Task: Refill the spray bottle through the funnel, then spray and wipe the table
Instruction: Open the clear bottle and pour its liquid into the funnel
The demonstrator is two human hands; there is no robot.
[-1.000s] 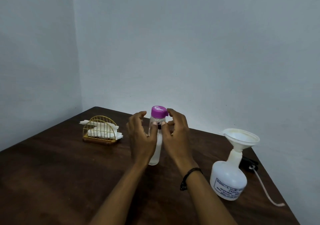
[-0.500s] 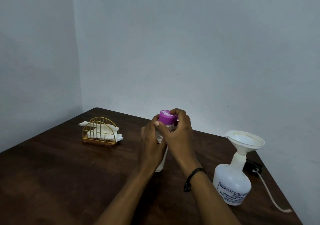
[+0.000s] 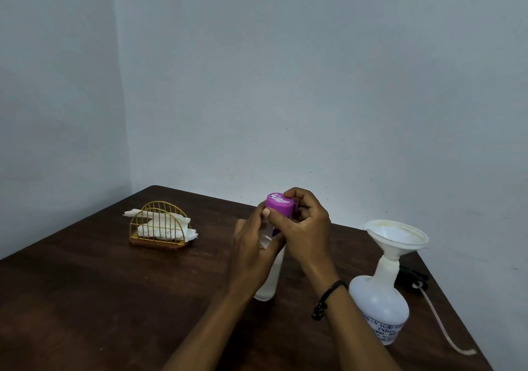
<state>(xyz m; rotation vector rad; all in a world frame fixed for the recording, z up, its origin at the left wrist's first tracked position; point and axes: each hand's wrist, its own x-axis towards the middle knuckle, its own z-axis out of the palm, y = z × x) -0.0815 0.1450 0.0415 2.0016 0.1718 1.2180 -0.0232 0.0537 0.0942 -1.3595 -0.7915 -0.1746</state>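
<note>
A clear water bottle [image 3: 268, 282] with a purple cap [image 3: 279, 204] stands on the dark wooden table [image 3: 100, 299] at the centre. My left hand [image 3: 251, 253] is wrapped around the bottle's body. My right hand [image 3: 305, 227] grips the purple cap with thumb and fingers. To the right stands the white spray bottle [image 3: 378, 305] with a white funnel [image 3: 395, 237] sitting in its neck. Behind it lies the black spray head [image 3: 413, 277] with its white tube [image 3: 441, 325] trailing toward the table's right edge.
A gold wire holder [image 3: 158, 225] with white tissues [image 3: 165, 223] stands at the back left. The table fits into a corner of pale walls; its right edge runs close to the spray head.
My right hand has moved from beside the bottle onto the purple cap and closed on it. My left hand has tightened around the bottle's body. The view has shifted slightly.
</note>
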